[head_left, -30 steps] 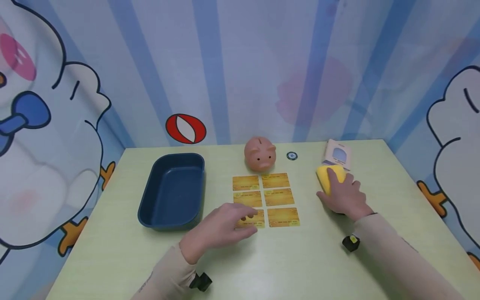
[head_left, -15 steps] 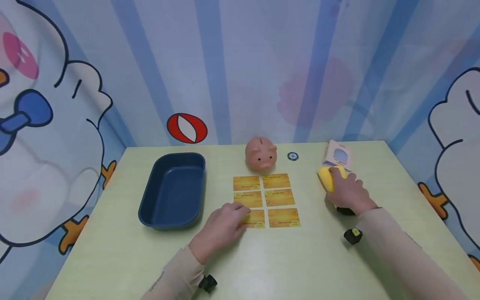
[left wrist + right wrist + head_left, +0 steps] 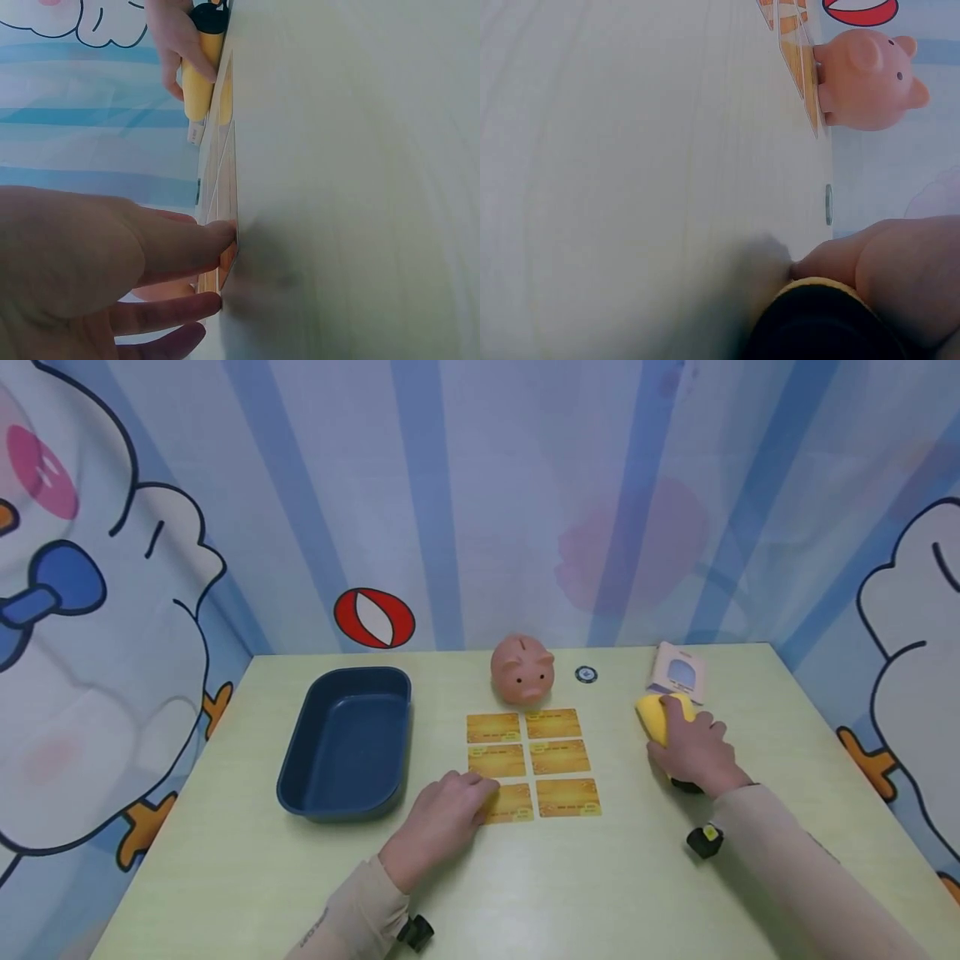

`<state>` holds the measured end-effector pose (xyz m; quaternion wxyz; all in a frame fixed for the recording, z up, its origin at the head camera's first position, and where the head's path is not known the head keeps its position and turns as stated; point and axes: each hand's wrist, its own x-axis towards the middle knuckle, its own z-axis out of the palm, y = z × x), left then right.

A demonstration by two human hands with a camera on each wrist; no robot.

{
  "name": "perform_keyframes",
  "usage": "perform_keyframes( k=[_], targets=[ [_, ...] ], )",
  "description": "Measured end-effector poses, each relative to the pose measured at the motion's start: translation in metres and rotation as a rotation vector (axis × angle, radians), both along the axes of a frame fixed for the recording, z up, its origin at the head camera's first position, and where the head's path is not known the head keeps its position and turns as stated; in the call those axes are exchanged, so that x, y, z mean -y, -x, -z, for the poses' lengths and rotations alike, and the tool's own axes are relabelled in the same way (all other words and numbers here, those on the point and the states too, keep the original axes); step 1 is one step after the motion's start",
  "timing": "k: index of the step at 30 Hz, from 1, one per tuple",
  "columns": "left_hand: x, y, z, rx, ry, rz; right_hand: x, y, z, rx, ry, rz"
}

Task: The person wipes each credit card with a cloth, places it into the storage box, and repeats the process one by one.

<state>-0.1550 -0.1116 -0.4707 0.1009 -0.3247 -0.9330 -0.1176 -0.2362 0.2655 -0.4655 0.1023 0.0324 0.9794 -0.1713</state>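
Several gold cards lie in two columns on the table. My left hand (image 3: 441,821) pinches the front-left gold card (image 3: 513,803), its fingertips covering the card's left end. In the left wrist view the thumb (image 3: 214,235) presses at the card's near edge, the other fingers spread beyond it. On the right, my right hand (image 3: 696,747) grips a rounded yellow object (image 3: 654,718), which has a black end (image 3: 817,326) on the side nearest me. The left wrist view shows its long yellow body (image 3: 198,94) low over the table, partly covered by fingers.
A dark blue bin (image 3: 341,752) stands left of the cards. Behind the cards is a pink piggy bank (image 3: 522,681), with a small round chip (image 3: 587,674) beside it. A pale pink box (image 3: 663,681) lies behind the yellow object. A patterned curtain (image 3: 510,510) borders the table.
My left hand has come down onto the front-left card, which has shifted slightly toward me and tilted. My right hand's thumb has drawn in against the yellow object, which stays in place.
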Motion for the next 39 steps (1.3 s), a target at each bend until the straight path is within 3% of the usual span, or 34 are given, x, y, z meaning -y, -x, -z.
perform_keyframes(
  k=[13, 20, 32, 39],
  targets=[
    [-0.0005, -0.0018, -0.0039, 0.103, 0.06, -0.029, -0.002, -0.0002, -0.0018, -0.021, 0.021, -0.004],
    [-0.0005, -0.0012, -0.0027, 0.146, 0.018, -0.042, -0.003, 0.0012, -0.0005, -0.03, 0.037, 0.003],
    [0.0, 0.0013, -0.0057, 0.394, -0.051, -0.118, -0.0057, 0.0015, -0.0012, -0.046, 0.065, -0.003],
    [0.0011, 0.0041, -0.0045, 0.435, -0.067, -0.161, -0.0058, 0.0022, 0.0025, -0.075, 0.061, 0.005]
  ],
)
